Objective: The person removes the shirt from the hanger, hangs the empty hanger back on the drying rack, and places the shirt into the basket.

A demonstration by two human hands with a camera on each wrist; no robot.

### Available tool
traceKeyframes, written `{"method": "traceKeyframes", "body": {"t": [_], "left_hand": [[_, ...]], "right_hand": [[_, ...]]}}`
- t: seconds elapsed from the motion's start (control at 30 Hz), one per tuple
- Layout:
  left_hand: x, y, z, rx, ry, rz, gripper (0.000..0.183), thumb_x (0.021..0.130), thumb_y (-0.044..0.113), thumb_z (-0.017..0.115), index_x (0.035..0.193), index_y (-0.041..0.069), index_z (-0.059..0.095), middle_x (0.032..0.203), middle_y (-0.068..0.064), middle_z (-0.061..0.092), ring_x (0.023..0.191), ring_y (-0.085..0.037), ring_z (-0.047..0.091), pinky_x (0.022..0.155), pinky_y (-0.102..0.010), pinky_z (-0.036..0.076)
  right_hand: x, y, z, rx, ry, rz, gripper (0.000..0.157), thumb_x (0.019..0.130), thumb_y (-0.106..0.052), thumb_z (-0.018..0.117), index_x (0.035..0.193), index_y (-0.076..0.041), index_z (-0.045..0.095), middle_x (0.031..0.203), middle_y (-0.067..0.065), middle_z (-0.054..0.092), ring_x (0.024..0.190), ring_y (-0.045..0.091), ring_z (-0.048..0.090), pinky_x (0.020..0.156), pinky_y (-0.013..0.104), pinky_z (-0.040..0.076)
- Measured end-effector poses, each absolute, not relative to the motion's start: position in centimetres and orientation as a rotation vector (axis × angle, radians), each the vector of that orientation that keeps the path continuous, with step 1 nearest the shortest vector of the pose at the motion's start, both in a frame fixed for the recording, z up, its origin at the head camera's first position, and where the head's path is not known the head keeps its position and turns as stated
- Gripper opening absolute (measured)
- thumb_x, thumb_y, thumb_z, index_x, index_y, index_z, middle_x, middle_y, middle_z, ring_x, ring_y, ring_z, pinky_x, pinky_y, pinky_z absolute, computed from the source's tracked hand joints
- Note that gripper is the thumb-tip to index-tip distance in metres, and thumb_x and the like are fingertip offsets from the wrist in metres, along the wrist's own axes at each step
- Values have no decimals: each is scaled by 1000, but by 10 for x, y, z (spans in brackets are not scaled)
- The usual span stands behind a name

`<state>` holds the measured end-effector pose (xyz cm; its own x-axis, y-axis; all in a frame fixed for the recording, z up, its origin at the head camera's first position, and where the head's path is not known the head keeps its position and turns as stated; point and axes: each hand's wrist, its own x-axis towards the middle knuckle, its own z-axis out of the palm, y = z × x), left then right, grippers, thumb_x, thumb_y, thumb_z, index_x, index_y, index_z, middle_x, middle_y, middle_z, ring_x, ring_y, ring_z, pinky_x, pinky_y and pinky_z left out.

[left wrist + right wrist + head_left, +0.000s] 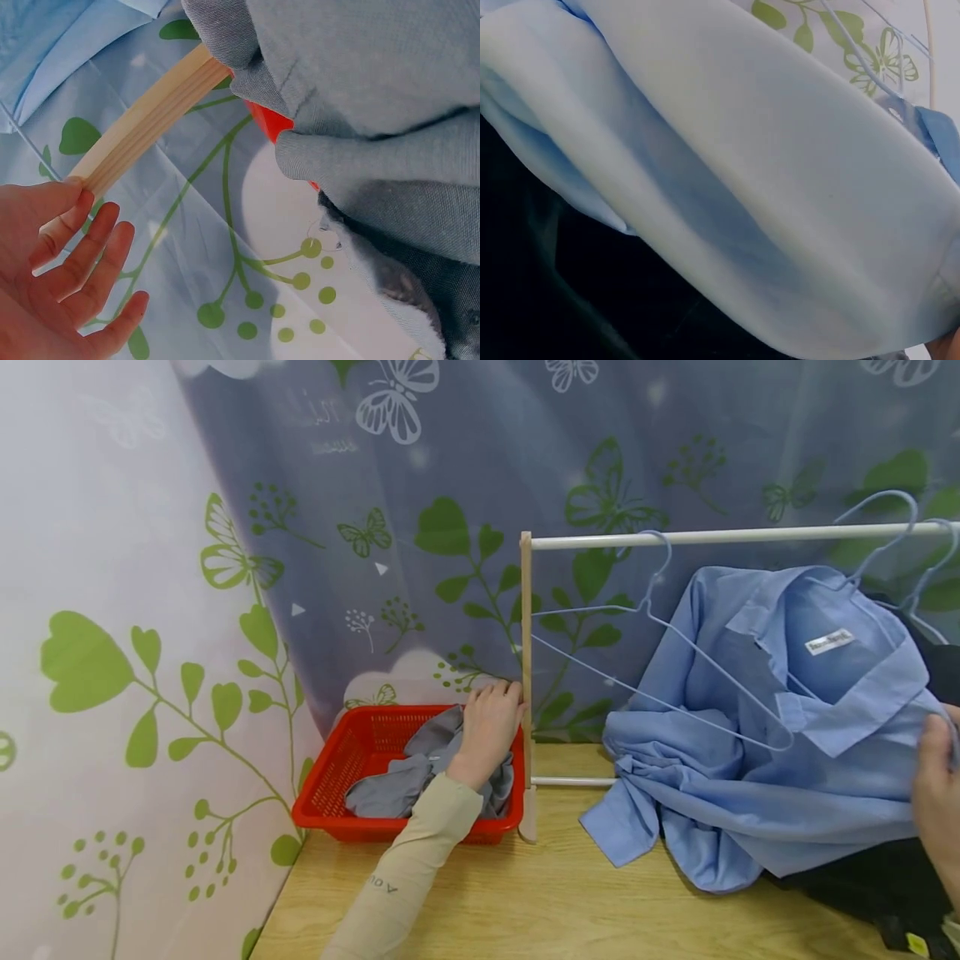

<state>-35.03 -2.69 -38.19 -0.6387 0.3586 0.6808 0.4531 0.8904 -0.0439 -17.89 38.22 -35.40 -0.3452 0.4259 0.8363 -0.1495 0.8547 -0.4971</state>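
My left hand point(491, 722) reaches over the right side of a red plastic basket point(322, 785) and pinches the wooden post point(526, 652) of a clothes rack. In the left wrist view, thumb and index finger meet at the post point(150, 124) while the other fingers spread loosely. Grey garments point(393, 785) lie crumpled in the basket beneath that hand. At the right edge, my right hand point(941, 802) grips the shoulder side of a light blue shirt point(847, 785), thumb over the cloth. The shirt hangs from the rack on a blue hanger point(892, 535); its fabric point(742, 180) fills most of the right wrist view.
A bare blue hanger point(697, 647) hangs on the white rail point(592, 541), overlapping the shirt. Another hanger point(930, 568) and a black garment point(862, 885) are at the right. The wooden table point(570, 902) runs along the front, with a patterned curtain point(465, 460) behind.
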Motion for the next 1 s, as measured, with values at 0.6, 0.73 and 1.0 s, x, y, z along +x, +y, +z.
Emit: {"method": "traceKeyframes", "body": {"t": [0.6,0.73,1.0], "left_hand": [[-352,-26,-379,-561,-2335,-139,18,96,30,72,99,13,68,95,-3,69,86,-22,67,79,-37,52],[-352,-26,-380,-550,-2329,-137,18,95,30,73,99,13,68,94,-3,69,85,-23,67,80,-37,52],[-351,-25,-381,-551,-2366,-122,19,96,31,72,101,13,67,100,-3,70,90,-23,67,82,-37,52]], "right_hand": [[-149,397,-408,-140,-1961,591,24,97,-3,53,103,19,61,88,9,68,81,-29,25,66,6,22],[-143,397,-425,-86,-1985,695,18,97,1,53,100,18,60,93,-46,46,82,-31,30,69,1,25],[-130,396,-454,-139,-1982,877,36,94,6,54,83,-27,65,87,-50,42,69,-24,36,60,3,29]]}}
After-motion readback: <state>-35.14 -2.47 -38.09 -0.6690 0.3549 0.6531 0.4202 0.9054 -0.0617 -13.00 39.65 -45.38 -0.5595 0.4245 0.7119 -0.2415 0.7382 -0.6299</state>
